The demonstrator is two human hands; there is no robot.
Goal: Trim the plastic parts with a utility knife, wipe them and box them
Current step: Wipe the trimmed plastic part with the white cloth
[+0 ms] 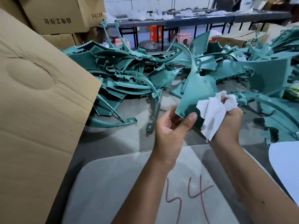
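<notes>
Centrally, the left hand [174, 125] was raised above the near surface with its palm turned up and inward, and the lower corner of a teal plastic part [196, 88] was pinched between its thumb and curled fingers. The right hand [226, 125] was held just beside it, fingers closed round a crumpled white cloth [213, 113], which was pressed against the lower right face of the part. Both forearms were seen reaching in from the bottom edge, the left crossing toward the middle. The part was held clear of the floor, its long axis running upward and slightly left from the gripped corner; the broad fan-shaped end was kept low and the narrow curved arm was pointed up and away from the person. Beneath the forearms a pale grey board [121, 183] marked with red handwritten figures [189, 198] was seen. A large cardboard flap [40, 110] was leaned in at the left, and part of the pile of teal parts [121, 73] strewn over the concrete floor behind was blocked by it. Stacked cartons [58, 15] were placed at the upper left, and long dark tables [194, 21] with orange and pink stools [183, 38] beneath were set at the back.
</notes>
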